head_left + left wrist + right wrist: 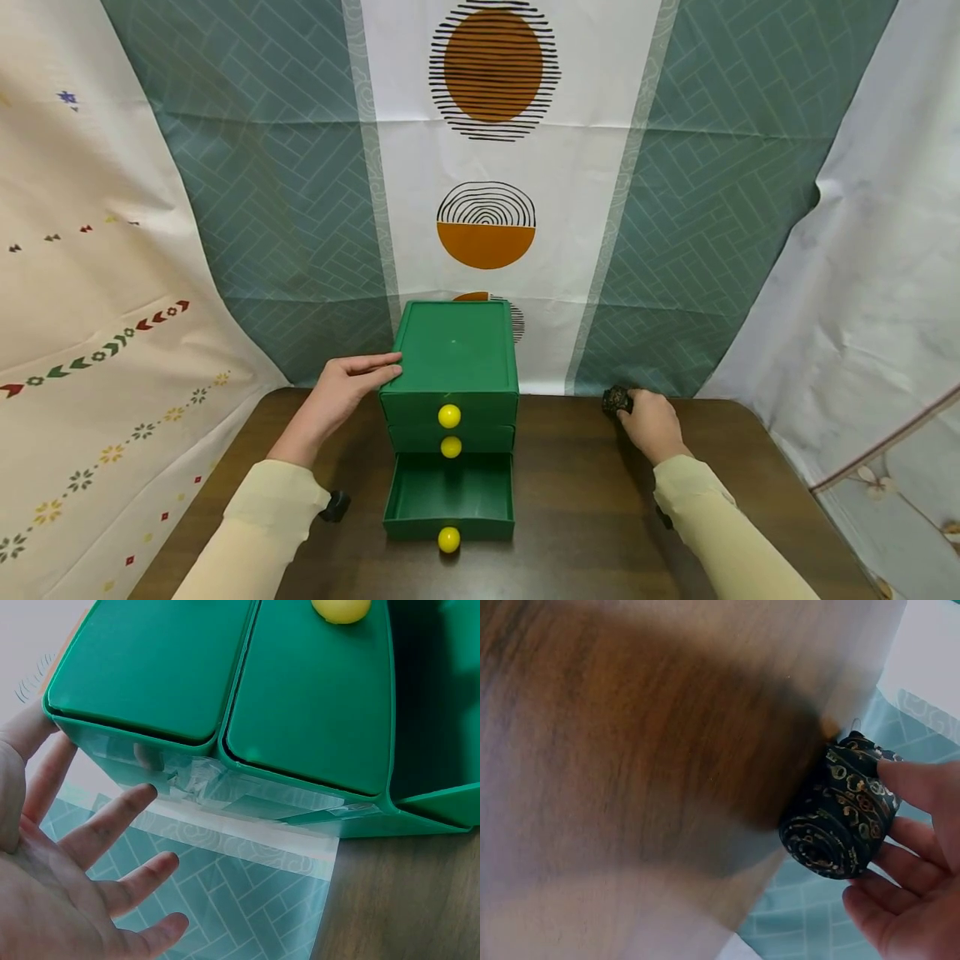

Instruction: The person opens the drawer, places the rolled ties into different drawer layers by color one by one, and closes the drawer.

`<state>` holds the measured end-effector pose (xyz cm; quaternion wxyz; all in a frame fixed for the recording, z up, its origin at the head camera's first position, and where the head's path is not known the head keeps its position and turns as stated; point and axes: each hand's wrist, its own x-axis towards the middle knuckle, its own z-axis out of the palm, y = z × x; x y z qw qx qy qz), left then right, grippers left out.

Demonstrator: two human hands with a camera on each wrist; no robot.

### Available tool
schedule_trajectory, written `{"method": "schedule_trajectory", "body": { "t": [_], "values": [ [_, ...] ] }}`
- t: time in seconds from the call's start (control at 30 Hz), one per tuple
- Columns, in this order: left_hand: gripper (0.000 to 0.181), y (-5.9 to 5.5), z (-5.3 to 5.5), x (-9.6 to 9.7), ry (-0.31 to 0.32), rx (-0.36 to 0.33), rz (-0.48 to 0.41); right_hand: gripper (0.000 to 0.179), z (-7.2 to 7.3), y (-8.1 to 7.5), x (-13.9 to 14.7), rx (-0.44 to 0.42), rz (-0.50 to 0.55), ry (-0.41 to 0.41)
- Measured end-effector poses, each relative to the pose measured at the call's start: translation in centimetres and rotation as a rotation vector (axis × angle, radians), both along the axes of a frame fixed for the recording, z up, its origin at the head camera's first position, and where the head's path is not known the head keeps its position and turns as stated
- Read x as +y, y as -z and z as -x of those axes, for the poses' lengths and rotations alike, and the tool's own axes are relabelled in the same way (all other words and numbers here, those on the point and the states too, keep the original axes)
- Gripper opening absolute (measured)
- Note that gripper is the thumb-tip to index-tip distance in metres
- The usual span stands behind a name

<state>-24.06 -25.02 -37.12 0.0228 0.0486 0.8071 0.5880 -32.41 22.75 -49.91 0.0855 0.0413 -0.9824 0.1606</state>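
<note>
A green drawer unit (pixel 457 346) with yellow knobs stands near the back of the table. Its bottom drawer (pixel 450 492) is pulled out, with nothing visible inside; the two above it are closed. My left hand (pixel 345 392) is at the unit's upper left edge, touching it. In the left wrist view its fingers (pixel 112 825) are spread and fairly straight beside the taped side wall. Far to the right, my right hand (pixel 652 423) holds a rolled-up black cloth (pixel 844 806) with a gold pattern, thumb on one side and fingers on the other, by the table's back edge.
The brown wooden table (pixel 570 508) has rounded back corners. Behind it hangs a teal and white patterned cloth (pixel 675 250). Light fabrics hang at the left (pixel 112 292) and right (pixel 862 333). Dark wrist straps (pixel 335 506) show at both sleeves.
</note>
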Motion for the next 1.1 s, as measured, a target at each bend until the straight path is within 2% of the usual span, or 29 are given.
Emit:
{"method": "schedule_trajectory", "body": {
  "t": [0.17,0.3,0.47,0.67,0.87,1.1],
  "values": [
    [0.046,1.4,0.8,-0.5,-0.005,0.031,0.044,0.037,-0.1,-0.3,-0.3,-0.007,-0.011,0.014],
    [0.047,1.7,1.0,-0.6,-0.015,0.041,0.05,0.016,0.0,-0.8,-0.5,-0.046,-0.002,-0.001],
    [0.047,1.6,0.9,-0.6,-0.017,0.041,0.048,0.021,0.1,-0.9,-0.4,-0.044,-0.004,-0.021],
    [0.046,1.5,0.9,-0.6,-0.004,0.037,0.032,0.039,0.2,-0.4,-0.1,-0.049,-0.039,-0.019],
    [0.047,1.5,1.1,-0.6,0.003,0.036,0.04,0.024,-0.3,-0.5,0.0,-0.104,-0.054,0.001],
    [0.048,1.5,0.9,-0.6,-0.005,0.032,0.035,0.029,-1.5,-1.0,-0.7,-0.177,-0.123,-0.012]
  ]
}}
